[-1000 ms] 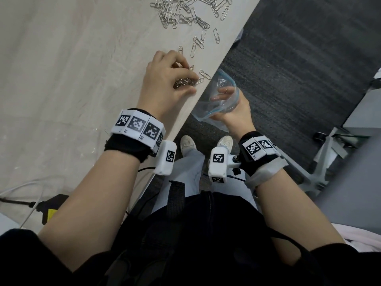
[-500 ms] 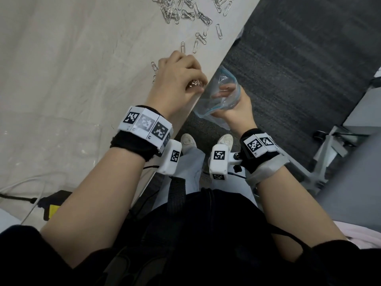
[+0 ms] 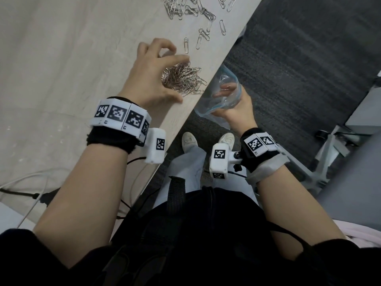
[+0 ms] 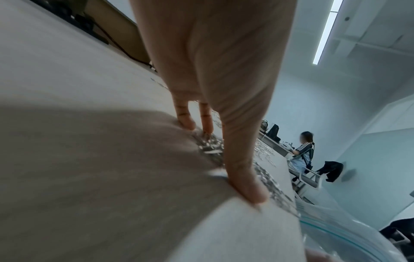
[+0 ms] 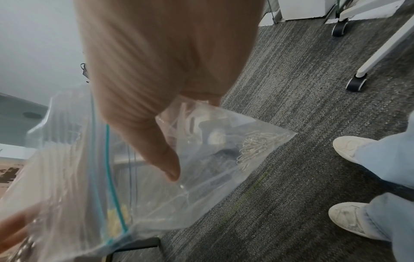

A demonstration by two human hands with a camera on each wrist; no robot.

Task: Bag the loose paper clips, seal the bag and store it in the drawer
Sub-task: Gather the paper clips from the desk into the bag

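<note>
A heap of paper clips (image 3: 182, 79) is cupped on the table (image 3: 61, 58) by the left hand (image 3: 152, 73), whose fingers are curved round the heap's far side and thumb rests on the table beside it; the heap seems corralled more than gripped. Just past the table edge, a clear zip-top bag (image 3: 221, 93) is gripped at its mouth by the right hand (image 3: 235, 108), fingers curled inside the opening to keep it spread. In the right wrist view a few clips (image 5: 257, 147) are seen already lying in a bottom corner. More loose clips (image 3: 185, 9) are scattered farther up the table.

The likely risk is spillage: if the heap is swept off the edge while the bag mouth sits low or off to the side, clips could fall to the carpet (image 3: 309, 58).

Compared with half a second ago, the left hand has been opened and drawn back from the edge, so that a larger heap is now exposed; the bag has hardly been moved.
</note>
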